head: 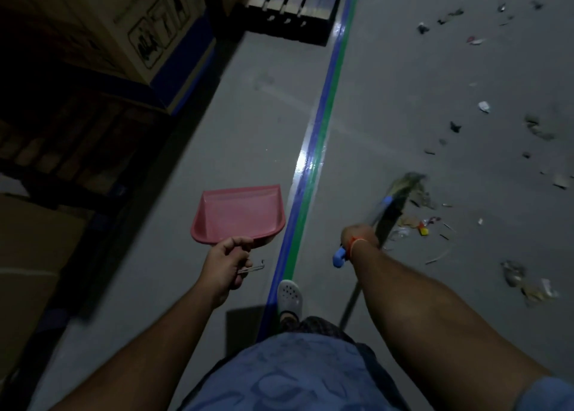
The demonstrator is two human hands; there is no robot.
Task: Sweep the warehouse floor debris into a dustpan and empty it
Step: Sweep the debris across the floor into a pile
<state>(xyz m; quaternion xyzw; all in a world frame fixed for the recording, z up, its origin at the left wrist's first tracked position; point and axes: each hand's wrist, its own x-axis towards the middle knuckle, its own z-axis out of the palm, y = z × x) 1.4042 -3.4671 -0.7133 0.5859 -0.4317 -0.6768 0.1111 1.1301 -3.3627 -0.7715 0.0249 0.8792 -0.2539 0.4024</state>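
Observation:
My left hand point(225, 263) grips the handle of a pink dustpan point(239, 213), held above the grey floor with its mouth pointing away from me. My right hand point(360, 235) grips a broom point(400, 190) with a blue handle, motion-blurred, its bristles down on the floor ahead to the right. Debris point(422, 224) of paper and plastic scraps lies just right of the broom head, and more debris point(484, 106) is scattered over the floor to the far right.
A blue and green floor line point(326, 115) runs from my white shoe point(289, 297) up the frame. Cardboard boxes point(130, 28) on racking stand at the left. A pallet point(295, 3) lies at the top centre.

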